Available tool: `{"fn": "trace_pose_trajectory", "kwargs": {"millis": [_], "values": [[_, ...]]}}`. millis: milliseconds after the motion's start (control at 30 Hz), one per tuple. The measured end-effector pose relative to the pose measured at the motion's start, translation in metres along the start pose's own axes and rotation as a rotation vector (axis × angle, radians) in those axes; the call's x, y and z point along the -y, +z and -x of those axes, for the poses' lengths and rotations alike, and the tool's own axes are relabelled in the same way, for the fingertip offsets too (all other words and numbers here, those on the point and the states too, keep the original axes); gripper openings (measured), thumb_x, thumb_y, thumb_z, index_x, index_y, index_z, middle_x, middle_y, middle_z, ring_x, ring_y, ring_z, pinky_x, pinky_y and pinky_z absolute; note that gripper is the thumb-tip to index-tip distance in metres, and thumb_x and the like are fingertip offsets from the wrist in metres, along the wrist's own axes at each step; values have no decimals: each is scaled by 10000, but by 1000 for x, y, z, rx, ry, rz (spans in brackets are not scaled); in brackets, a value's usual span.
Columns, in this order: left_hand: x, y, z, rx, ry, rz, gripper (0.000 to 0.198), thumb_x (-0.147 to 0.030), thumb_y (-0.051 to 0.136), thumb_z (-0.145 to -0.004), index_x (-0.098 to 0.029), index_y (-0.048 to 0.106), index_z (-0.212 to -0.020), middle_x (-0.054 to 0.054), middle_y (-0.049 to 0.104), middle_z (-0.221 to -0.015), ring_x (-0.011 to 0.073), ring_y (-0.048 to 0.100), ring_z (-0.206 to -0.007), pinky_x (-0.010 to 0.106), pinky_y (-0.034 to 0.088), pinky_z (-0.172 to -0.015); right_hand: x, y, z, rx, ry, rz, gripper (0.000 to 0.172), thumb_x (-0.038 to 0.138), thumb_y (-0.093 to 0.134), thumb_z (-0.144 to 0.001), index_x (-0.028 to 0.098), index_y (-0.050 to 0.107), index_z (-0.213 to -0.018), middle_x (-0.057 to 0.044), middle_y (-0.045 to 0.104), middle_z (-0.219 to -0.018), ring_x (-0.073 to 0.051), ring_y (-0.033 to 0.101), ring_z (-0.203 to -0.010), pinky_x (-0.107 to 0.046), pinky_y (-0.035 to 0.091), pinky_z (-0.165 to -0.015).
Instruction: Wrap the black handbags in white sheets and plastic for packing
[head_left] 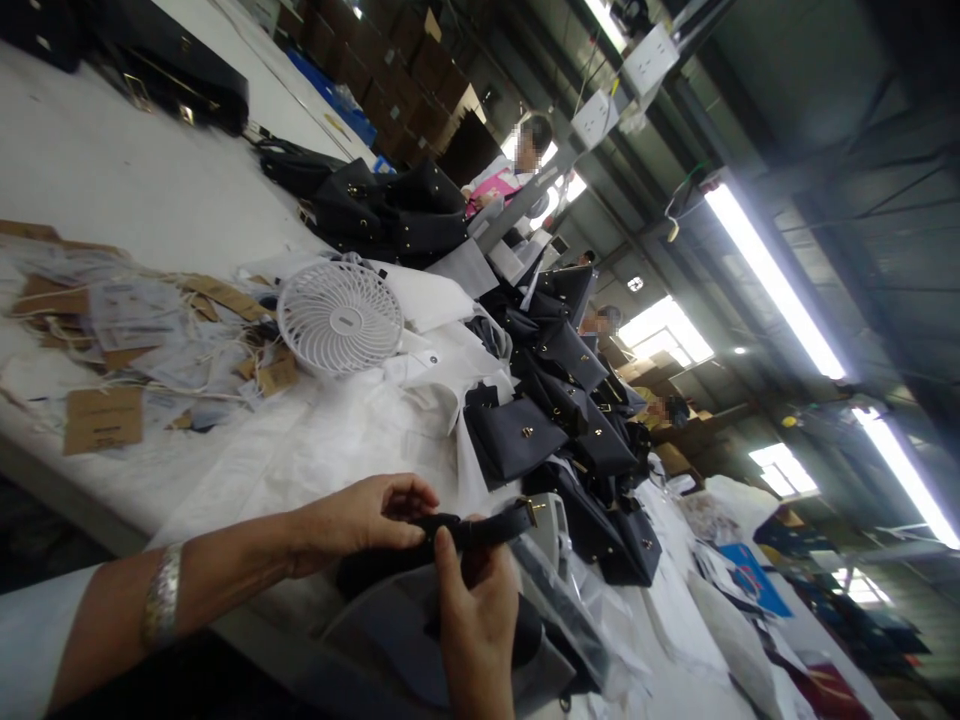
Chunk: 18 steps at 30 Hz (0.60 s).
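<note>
A black strap with a gold buckle (501, 527) runs between my two hands, low in the middle of the view. My left hand (367, 520) pinches it from the left, thumb along the strap. From below, my right hand (476, 600) grips the strap near its buckle end, thumb pressed on top. Beneath the hands lies a dark grey bag (397, 625), partly hidden by my fingers and wrist. Clear plastic wrapping (570, 590) is beside it on the right.
A white fan (340, 318) stands on the white table (172, 190). Paper tags with strings (103, 418) are strewn at the left. Black bags (517, 435) are heaped beyond my hands, with more black bags (397, 210) farther back. A person (499, 180) is across the table.
</note>
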<state>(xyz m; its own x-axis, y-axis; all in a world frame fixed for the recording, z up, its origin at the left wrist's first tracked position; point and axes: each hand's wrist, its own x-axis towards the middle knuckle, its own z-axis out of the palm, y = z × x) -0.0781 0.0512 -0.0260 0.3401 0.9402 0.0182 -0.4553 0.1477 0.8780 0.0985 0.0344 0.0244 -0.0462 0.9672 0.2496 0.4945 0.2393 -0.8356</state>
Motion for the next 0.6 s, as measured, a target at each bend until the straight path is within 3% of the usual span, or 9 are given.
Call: {"fn": "trace_pose_trajectory", "kwargs": {"millis": [167,267,433,600], "values": [[-2,9,-5,-8,38,-36,401,-321,820,-682,-196,622,-1008,13,641,-996,217,609,-1016,328,464,-905,-6,0,-6,42,-24,24,332,497,664,-890,176,642,-974,-73,719,-895,-243,708,-846,-325,565,-776],[2,10,-7,-33,66,-71,414,-314,812,-710,-203,611,-1055,15,632,-1025,218,602,-1037,332,452,-930,-6,-5,-10,88,-24,17,312,475,641,-906,175,639,-990,-76,724,-918,-241,707,-861,-327,557,-788],[5,1,-3,-19,57,-137,441,-360,796,-789,-225,608,-1166,39,656,-1160,252,610,-1150,350,458,-976,4,-21,-16,200,-16,198,248,405,702,-843,171,659,-915,-10,656,-701,-184,600,-627,-261,437,-562],[-1,-2,0,27,34,-184,340,-420,781,-832,-213,659,-1072,38,697,-1113,262,639,-1103,338,479,-916,19,-24,-19,227,0,301,208,363,674,-807,166,654,-871,-16,653,-687,-180,595,-607,-262,406,-563]]}}
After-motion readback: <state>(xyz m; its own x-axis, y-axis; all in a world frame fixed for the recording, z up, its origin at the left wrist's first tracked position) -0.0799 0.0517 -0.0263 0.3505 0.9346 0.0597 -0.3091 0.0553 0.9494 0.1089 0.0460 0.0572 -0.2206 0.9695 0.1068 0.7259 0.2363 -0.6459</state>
